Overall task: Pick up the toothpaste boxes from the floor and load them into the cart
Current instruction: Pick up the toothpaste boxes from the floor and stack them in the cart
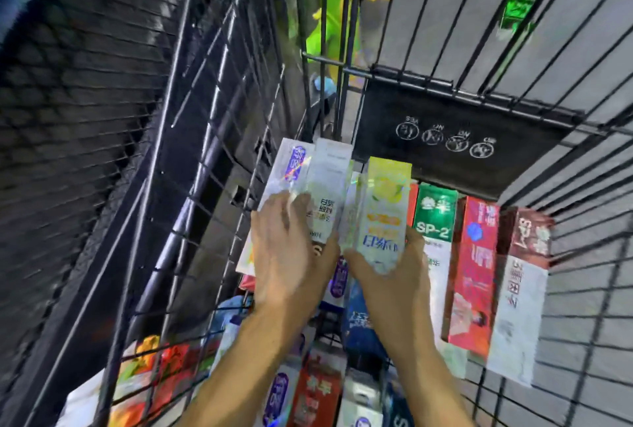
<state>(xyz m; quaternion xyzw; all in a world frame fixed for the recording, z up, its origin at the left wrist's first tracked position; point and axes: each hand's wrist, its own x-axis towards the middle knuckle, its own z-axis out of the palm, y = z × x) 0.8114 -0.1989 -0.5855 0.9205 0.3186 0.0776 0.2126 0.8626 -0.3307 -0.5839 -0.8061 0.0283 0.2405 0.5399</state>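
Head view: both hands reach into the wire cart, left hand flat, fingers straight, on the white box, right hand's grip around the yellow box, apparently squaring the row.

Both hands inside black wire-mesh cart. Left hand lies flat on white cardboard toothpaste box, fingers fairly straight. Right hand grips yellow-and-white toothpaste box from beneath, apparently; motion blur. Green-and-white box marked SP-2, red box, maroon-and-white box stand side by side along right. Black plastic child-seat flap beyond.
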